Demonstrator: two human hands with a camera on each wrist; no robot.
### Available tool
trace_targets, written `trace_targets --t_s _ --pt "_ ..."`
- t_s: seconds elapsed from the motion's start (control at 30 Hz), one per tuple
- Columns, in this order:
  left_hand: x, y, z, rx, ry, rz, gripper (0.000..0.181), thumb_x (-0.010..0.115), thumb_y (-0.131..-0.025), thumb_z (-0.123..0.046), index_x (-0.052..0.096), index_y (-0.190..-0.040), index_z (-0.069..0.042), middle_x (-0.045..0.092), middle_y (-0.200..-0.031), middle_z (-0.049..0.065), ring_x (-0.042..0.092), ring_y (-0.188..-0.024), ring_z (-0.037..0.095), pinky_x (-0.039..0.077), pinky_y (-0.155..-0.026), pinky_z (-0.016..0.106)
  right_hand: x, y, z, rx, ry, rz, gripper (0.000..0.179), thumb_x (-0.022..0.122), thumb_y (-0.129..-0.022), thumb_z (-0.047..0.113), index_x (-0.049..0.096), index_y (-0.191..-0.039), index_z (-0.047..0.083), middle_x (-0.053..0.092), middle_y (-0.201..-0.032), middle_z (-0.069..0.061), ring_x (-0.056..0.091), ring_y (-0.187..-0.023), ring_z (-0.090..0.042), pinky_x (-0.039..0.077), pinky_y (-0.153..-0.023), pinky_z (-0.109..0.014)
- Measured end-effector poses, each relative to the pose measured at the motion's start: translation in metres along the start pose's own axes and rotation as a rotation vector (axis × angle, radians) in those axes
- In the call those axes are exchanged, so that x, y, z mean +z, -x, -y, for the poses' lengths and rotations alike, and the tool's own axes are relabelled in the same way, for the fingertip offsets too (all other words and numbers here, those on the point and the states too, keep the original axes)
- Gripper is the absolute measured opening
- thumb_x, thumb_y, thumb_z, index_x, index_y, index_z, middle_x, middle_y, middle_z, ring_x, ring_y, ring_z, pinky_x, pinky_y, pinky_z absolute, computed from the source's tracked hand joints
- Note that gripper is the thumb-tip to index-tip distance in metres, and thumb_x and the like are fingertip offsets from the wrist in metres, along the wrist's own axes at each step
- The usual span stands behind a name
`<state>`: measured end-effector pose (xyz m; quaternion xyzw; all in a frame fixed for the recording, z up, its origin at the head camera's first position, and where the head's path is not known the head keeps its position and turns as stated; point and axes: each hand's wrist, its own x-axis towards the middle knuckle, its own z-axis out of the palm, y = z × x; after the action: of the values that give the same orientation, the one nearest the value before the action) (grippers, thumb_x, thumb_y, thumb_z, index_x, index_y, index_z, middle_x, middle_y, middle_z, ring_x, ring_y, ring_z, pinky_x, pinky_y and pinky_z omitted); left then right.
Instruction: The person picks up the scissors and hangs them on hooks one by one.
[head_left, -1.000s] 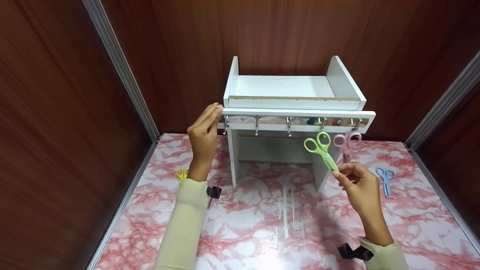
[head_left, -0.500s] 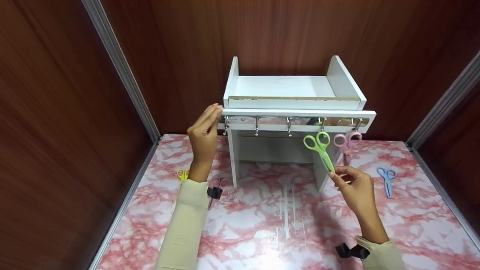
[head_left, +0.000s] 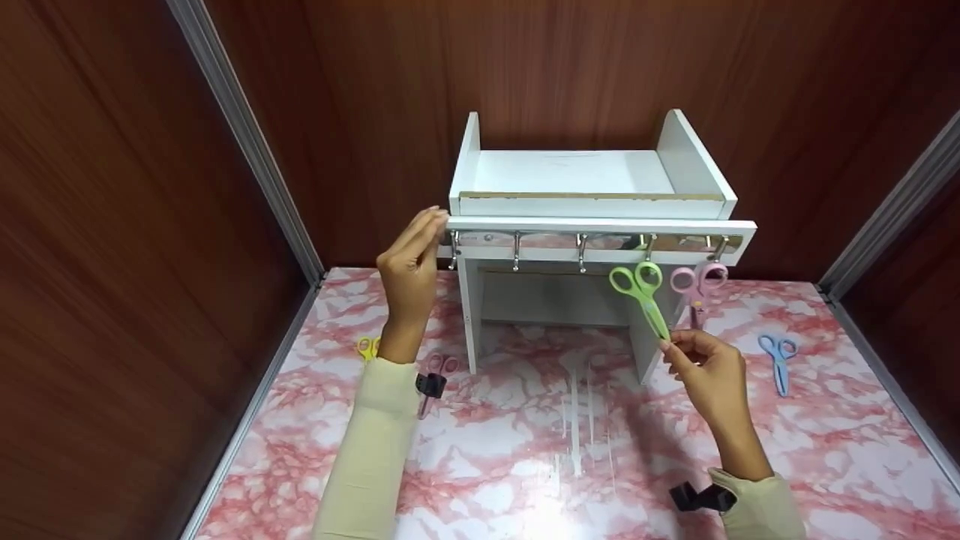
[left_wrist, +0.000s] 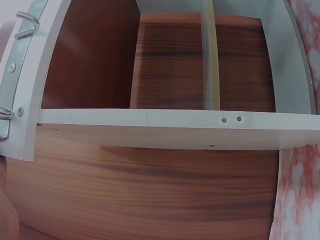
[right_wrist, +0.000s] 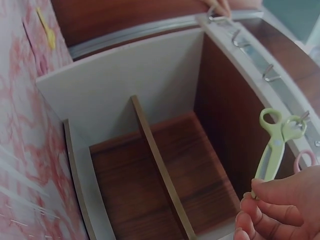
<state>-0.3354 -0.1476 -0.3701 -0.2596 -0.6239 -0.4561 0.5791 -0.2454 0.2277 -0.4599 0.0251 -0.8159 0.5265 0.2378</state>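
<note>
My right hand (head_left: 709, 375) pinches the blade end of green scissors (head_left: 651, 311), handles up. One green handle loop is around a hook (head_left: 651, 247) in the head view. In the right wrist view the same scissors (right_wrist: 272, 147) reach up to the hook rail. My left hand (head_left: 411, 266) holds the left end of the white hook rail (head_left: 547, 225) between thumb and fingers; the exact contact is partly hidden. On the hook at the right end hang pink scissors (head_left: 697, 289), just behind my right hand.
The rail fronts a white shelf unit (head_left: 592, 206) on a pink marbled table (head_left: 510, 450). Blue scissors (head_left: 780, 364) lie at the right. Yellow scissors (head_left: 367, 346) and other pink scissors (head_left: 439, 367) lie at the left, partly behind my left arm. Brown panels (head_left: 360, 112) enclose the table.
My right hand has shifted slightly left with the green scissors' blade end, while their loop stays at the hook. My left hand keeps its place on the rail.
</note>
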Motion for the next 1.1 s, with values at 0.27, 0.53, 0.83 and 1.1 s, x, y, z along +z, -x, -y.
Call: trace_targets --t_s 0.27,0.53,0.83,1.1 --pt "-0.002 0.000 -0.001 -0.013 0.014 -0.001 0.017 0.067 -0.082 0.006 0.073 -0.097 0.003 0.069 -0.104 0.017 0.065 -0.101 0.028 0.053 -0.090 0.031 0.000 0.006 0.029 -0.010 -0.009 0.001 0.011 0.069 -0.084 0.000 0.067 -0.090 -0.009 0.063 -0.070 -0.023 0.059 -0.051 -0.017 0.050 -0.045 -0.015" --pt "-0.002 0.002 0.002 0.003 0.026 -0.003 0.017 0.067 -0.084 0.002 0.073 -0.100 0.001 0.069 -0.105 0.014 0.064 -0.101 0.031 0.053 -0.090 0.033 -0.002 0.006 0.033 0.005 -0.006 0.013 0.012 0.068 -0.086 0.002 0.066 -0.091 -0.009 0.064 -0.072 -0.026 0.059 -0.052 -0.020 0.051 -0.045 -0.017" --pt "0.001 0.005 0.003 -0.002 0.010 0.003 0.017 0.067 -0.085 0.000 0.073 -0.101 -0.001 0.069 -0.106 0.015 0.064 -0.104 0.024 0.053 -0.091 0.034 -0.003 0.005 0.031 0.012 0.008 0.022 0.014 0.067 -0.087 0.003 0.066 -0.093 -0.010 0.064 -0.074 -0.027 0.060 -0.053 -0.021 0.053 -0.045 -0.020" --pt "-0.001 0.003 0.002 -0.020 0.013 0.021 0.017 0.067 -0.085 0.000 0.073 -0.101 -0.001 0.069 -0.105 0.015 0.063 -0.105 0.024 0.053 -0.091 0.033 0.000 0.004 0.032 0.020 0.006 0.025 0.014 0.067 -0.086 0.003 0.066 -0.094 -0.009 0.064 -0.073 -0.027 0.060 -0.053 -0.026 0.050 -0.044 -0.016"
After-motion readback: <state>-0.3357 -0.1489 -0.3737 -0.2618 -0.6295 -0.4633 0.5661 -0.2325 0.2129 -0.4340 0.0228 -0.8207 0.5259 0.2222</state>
